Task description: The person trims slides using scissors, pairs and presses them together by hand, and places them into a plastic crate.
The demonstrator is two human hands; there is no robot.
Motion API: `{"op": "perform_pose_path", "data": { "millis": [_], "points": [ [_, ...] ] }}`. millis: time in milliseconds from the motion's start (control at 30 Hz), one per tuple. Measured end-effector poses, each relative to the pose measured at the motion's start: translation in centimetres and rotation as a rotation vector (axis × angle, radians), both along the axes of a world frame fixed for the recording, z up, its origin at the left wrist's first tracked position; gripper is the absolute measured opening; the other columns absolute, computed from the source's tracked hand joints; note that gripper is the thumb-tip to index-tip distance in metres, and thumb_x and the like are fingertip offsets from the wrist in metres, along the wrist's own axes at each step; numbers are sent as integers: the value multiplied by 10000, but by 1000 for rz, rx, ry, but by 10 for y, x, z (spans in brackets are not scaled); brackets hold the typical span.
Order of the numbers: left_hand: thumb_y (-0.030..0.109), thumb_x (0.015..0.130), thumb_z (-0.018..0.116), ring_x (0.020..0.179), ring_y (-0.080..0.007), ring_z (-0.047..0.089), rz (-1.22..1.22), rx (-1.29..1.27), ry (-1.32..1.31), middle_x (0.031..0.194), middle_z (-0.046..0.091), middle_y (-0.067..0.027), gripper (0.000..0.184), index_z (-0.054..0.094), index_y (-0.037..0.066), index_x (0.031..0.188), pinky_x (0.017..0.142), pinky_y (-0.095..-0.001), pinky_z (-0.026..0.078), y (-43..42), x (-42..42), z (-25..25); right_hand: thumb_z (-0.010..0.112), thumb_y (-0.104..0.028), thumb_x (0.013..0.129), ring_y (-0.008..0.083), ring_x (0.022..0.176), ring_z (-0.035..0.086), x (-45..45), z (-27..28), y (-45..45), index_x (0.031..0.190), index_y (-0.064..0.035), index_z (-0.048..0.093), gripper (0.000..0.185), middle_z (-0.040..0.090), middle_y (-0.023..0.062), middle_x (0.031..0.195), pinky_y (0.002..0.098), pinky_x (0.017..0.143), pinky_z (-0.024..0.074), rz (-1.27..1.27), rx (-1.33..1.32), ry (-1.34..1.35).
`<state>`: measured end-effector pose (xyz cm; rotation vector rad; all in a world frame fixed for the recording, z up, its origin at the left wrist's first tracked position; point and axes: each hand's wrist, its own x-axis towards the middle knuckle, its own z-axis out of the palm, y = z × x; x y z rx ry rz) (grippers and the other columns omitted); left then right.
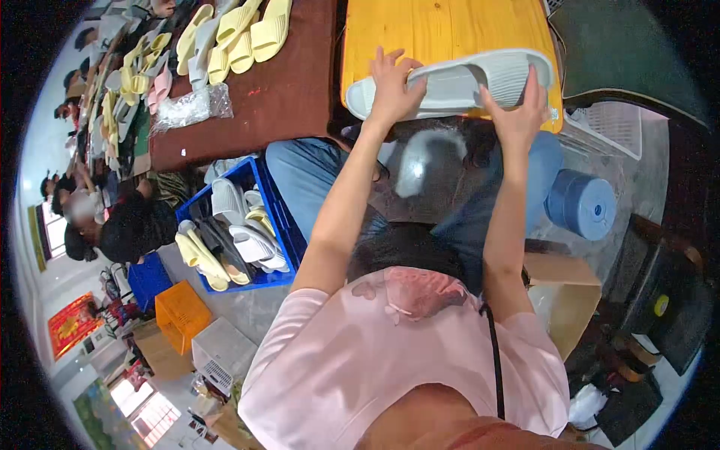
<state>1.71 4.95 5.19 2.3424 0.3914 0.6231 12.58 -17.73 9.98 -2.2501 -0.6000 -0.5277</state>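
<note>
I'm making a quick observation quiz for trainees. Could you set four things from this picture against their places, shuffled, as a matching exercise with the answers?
Things:
1. Clear bag
2. Right hand
3. Blue container
4. Left hand

Places:
A. At the heel end of the slipper
B. On the brown cloth
C. At the slipper's strap
D. On the floor, beside the right knee

Right pairs: 1-B, 2-C, 3-D, 4-A
</note>
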Motion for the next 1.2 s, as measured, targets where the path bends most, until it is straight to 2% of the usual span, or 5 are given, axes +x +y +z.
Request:
{"op": "perform_pose_path", "data": {
  "millis": [67,167,933,1100,1200],
  "points": [
    [254,819,705,1281,-394,463,-70,-48,-56,1208,616,-210,350,682,26,1084,1144,-519,301,-3,1,22,864,-563,652,335,1131,556,5,13,-3,1437,-42,503,1009,586,178,1181,491,977,334,25,71,-49],
    [206,868,725,867,-122,628,-157,-884,-2,950,695,-51,313,677,-43,1053,802,-273,499,-11,-4,51,858,-550,683,330,1129,571,16,26,-8,1434,-39,532,965,600,178,1184,490,1012,345,16,136,47],
    [29,880,652,905,-165,701,-123,-1519,-190,1048,724,-118,317,642,-89,1174,840,-287,555,-37,-83,65,810,-559,719,266,1064,662,5,40,22,1283,-97,683,740,677,121,1149,432,919,450,214,174,184],
    [32,882,667,945,-171,699,-122,-1527,-233,1072,721,-119,345,635,-81,1206,884,-301,552,-39,-91,67,833,-314,803,245,1075,654,2,35,26,1298,-15,656,606,670,174,1187,334,941,494,265,140,226],
    [29,880,678,941,-163,697,-128,-1517,-225,1078,719,-112,343,638,-69,1207,881,-297,551,-38,-93,64,827,-512,732,254,1079,668,5,27,29,1308,-90,669,732,671,125,1185,383,965,470,286,208,305]
  ]
}}
